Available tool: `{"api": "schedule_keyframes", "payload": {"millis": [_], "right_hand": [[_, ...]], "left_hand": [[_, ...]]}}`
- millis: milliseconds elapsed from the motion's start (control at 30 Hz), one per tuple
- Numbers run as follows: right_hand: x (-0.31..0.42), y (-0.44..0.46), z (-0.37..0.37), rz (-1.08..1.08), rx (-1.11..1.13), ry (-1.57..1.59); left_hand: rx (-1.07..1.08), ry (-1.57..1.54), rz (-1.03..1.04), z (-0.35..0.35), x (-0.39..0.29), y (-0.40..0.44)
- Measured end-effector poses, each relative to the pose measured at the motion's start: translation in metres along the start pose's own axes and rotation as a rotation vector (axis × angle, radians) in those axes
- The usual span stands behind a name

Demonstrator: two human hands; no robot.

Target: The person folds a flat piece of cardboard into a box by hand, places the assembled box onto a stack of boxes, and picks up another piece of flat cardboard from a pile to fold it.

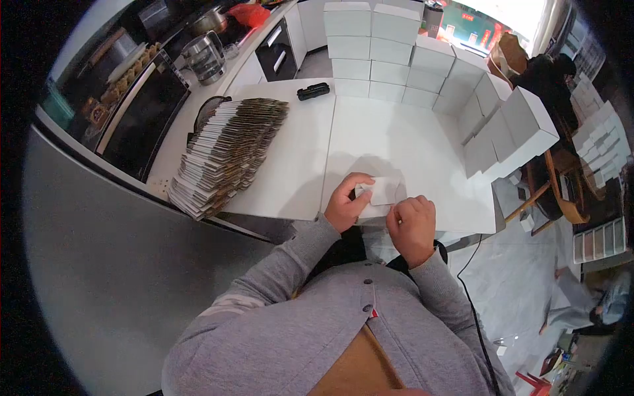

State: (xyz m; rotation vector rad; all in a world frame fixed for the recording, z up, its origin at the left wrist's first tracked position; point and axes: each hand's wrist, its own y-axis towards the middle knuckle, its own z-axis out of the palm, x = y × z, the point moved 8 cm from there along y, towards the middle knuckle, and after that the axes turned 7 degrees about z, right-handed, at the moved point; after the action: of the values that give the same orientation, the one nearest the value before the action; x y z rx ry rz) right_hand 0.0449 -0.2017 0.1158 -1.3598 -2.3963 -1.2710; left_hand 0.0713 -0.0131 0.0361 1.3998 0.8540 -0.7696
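Observation:
Near the front edge of the white table [370,138], a small white carton [386,191] is held by my left hand [350,201], thumb on top and fingers round its left end. My right hand [413,228] is closed at the carton's lower right corner; whatever its fingertips pinch is too small to name. To the left lies a fanned pile of flat folded cartons [228,152], white and brown. White boxes [380,59] are stacked in rows along the back and right of the table.
A black object [313,92] lies at the table's back edge. A glass jug [205,59] stands on the left counter beside a black oven [142,119]. At right are a wooden chair [561,191] and a black cable [470,290]. A person [611,300] is at the far right.

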Motion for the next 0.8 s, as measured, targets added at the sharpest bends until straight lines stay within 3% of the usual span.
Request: {"api": "schedule_keyframes", "payload": {"millis": [300, 633, 800], "right_hand": [[0.037, 0.004, 0.029, -0.178, 0.089, 0.109], [-0.011, -0.002, -0.001, 0.011, -0.012, -0.036], [0.02, 0.003, 0.013, -0.086, 0.067, 0.073]], "left_hand": [[-0.032, -0.048, -0.026, -0.001, 0.001, -0.002], [-0.018, -0.001, 0.002, -0.001, -0.004, 0.0], [-0.031, 0.004, 0.022, 0.0, -0.007, 0.0]]}}
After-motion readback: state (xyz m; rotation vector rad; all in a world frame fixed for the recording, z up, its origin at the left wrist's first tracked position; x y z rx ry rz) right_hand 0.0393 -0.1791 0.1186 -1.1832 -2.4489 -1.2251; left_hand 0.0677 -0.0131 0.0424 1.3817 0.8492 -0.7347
